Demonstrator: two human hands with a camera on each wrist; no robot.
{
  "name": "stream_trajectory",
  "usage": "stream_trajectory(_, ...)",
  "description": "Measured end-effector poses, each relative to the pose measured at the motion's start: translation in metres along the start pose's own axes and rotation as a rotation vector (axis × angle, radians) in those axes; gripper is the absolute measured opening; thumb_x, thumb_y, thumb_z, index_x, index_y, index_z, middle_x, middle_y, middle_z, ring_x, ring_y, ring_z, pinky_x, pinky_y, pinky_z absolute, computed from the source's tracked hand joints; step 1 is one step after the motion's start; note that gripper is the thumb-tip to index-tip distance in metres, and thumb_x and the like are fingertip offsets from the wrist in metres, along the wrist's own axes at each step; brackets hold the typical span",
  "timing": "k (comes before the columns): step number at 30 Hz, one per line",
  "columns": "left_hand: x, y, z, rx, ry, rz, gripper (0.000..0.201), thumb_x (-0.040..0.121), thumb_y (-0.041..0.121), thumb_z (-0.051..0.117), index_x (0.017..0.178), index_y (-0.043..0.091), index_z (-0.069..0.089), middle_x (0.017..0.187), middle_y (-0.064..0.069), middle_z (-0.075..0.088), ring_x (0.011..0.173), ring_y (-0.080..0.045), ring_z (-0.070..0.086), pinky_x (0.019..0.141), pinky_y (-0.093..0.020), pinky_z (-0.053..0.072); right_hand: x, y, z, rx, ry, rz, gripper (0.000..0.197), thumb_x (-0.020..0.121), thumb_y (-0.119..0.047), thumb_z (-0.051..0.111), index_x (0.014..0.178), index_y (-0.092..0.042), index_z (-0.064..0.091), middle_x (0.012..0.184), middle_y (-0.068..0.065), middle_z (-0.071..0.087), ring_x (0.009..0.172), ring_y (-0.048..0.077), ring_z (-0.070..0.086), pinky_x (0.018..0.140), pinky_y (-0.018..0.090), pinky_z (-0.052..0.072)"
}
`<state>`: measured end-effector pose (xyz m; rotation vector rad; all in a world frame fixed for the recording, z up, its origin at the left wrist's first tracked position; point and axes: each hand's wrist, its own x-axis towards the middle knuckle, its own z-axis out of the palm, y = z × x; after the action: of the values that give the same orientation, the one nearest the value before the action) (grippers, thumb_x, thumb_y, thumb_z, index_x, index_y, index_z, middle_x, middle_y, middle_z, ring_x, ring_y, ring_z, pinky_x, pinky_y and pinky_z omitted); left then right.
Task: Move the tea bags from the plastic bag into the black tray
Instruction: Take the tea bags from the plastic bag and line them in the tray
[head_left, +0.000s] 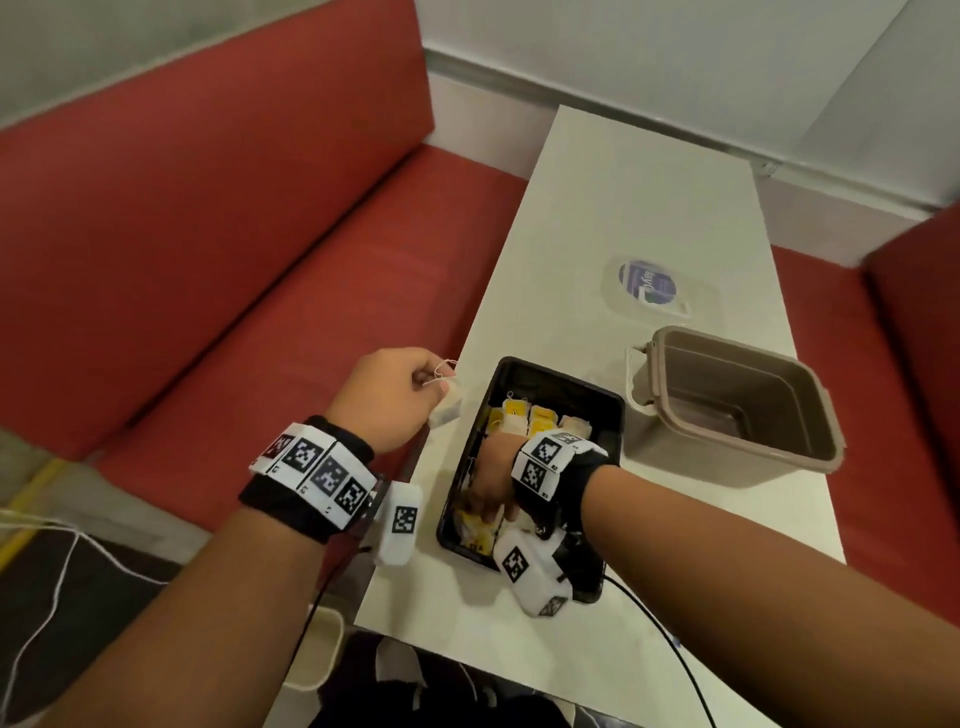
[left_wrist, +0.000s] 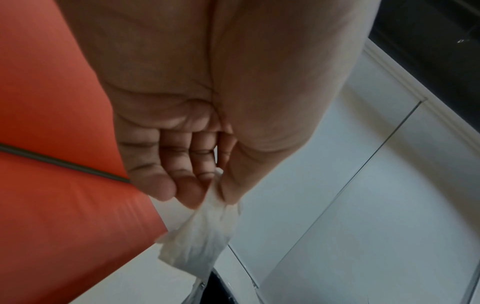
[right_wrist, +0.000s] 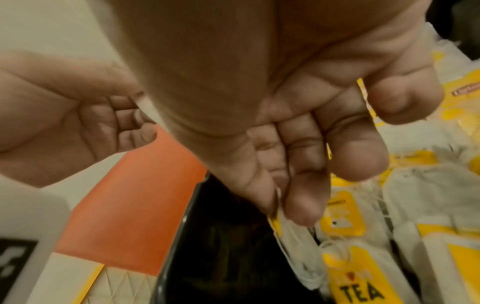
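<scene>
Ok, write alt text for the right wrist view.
The right hand pinches a tea bag over the black tray, where yellow-tagged tea bags lie. The left hand shows at the left, above a red seat.

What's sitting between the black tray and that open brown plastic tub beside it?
Nothing: in the head view only a narrow strip of bare white table separates the black tray from the brown plastic tub.
</scene>
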<state>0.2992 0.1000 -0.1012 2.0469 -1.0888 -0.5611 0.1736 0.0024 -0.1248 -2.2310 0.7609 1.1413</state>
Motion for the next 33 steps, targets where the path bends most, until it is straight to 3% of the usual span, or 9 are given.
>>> stream_trajectory(3,-0.002,-0.001,-0.001,-0.016,0.016,-0.023,0.011,0.088,0.018,0.066,0.092,0.025,0.073,0.082,0.012,0.069,0.071,0.002,0.06,0.065,-0.011,0.042,0.014,0.0,0.002,0.162,-0.004,0.045,0.029,0.089,-0.02,0.063,0.113,-0.005,0.068,0.11,0.013,0.071,0.101,0.031,0.069,0.087,0.042,0.058)
stream_trajectory(6,-0.002,-0.001,-0.002,-0.04,0.022,-0.041,0.008,0.087,0.019,0.067,0.088,0.026,0.072,0.078,0.007,0.071,0.07,-0.005,0.064,0.068,-0.019,0.049,0.015,0.003,0.008,0.292,0.066,0.05,0.026,0.089,-0.011,0.062,0.11,0.003,0.066,0.078,0.007,0.068,0.061,0.016,0.069,0.045,0.021,0.054)
stream_trajectory(7,-0.003,-0.001,-0.003,-0.045,0.02,-0.045,0.008,0.087,0.02,0.067,0.088,0.025,0.072,0.078,0.006,0.071,0.071,-0.008,0.065,0.069,-0.022,0.051,0.017,0.004,0.009,0.307,0.071,0.059,0.025,0.091,-0.011,0.059,0.109,0.004,0.066,0.077,0.009,0.068,0.058,0.017,0.068,0.044,0.022,0.054)
stream_trajectory(11,-0.003,0.0,-0.004,-0.041,0.011,-0.048,0.007,0.087,0.021,0.067,0.088,0.025,0.072,0.076,0.004,0.071,0.071,-0.013,0.065,0.07,-0.027,0.052,0.016,0.0,0.012,0.206,-0.068,0.053,0.03,0.099,-0.019,0.047,0.109,0.003,0.064,0.116,0.02,0.068,0.096,0.035,0.069,0.089,0.042,0.056)
stream_trajectory(13,-0.003,0.0,-0.003,-0.043,0.0,-0.05,0.006,0.087,0.021,0.067,0.088,0.026,0.071,0.077,0.003,0.071,0.067,-0.011,0.063,0.069,-0.026,0.051,0.013,0.0,0.014,0.187,-0.081,0.014,0.032,0.099,-0.016,0.05,0.119,0.004,0.062,0.119,0.018,0.067,0.093,0.031,0.069,0.08,0.038,0.058)
stream_trajectory(17,-0.001,0.002,-0.001,-0.097,-0.027,-0.035,0.01,0.082,0.019,0.073,0.088,0.026,0.07,0.079,-0.002,0.07,0.062,-0.005,0.056,0.064,-0.021,0.049,-0.006,0.01,-0.002,0.275,0.126,0.026,0.03,0.09,-0.017,0.062,0.112,0.003,0.068,0.092,0.011,0.072,0.054,0.008,0.061,0.043,0.018,0.048)
stream_trajectory(22,0.005,0.011,0.004,-0.128,-0.099,0.011,0.019,0.075,0.016,0.082,0.084,0.025,0.067,0.073,-0.001,0.067,0.06,-0.006,0.055,0.065,-0.027,0.051,-0.048,0.03,-0.046,0.276,0.396,-0.127,0.022,0.078,-0.035,0.078,0.091,-0.018,0.075,0.072,-0.01,0.067,0.061,0.003,0.055,0.058,0.021,0.044)
stream_trajectory(27,0.008,0.024,0.02,-0.163,-0.223,0.045,0.021,0.074,0.019,0.084,0.083,0.024,0.066,0.073,0.0,0.068,0.061,-0.009,0.06,0.067,-0.03,0.053,-0.059,0.033,-0.053,0.213,0.608,-0.253,0.02,0.081,-0.033,0.075,0.084,-0.014,0.072,0.069,-0.007,0.063,0.061,0.009,0.055,0.059,0.025,0.045)
stream_trajectory(33,0.013,0.007,0.03,0.048,-0.128,-0.077,0.012,0.08,0.027,0.078,0.086,0.025,0.068,0.077,0.009,0.067,0.076,-0.01,0.065,0.066,-0.02,0.048,-0.035,0.042,-0.032,0.188,0.408,-0.034,0.019,0.087,-0.017,0.058,0.085,-0.003,0.071,0.083,0.009,0.074,0.062,0.02,0.058,0.063,0.032,0.053)
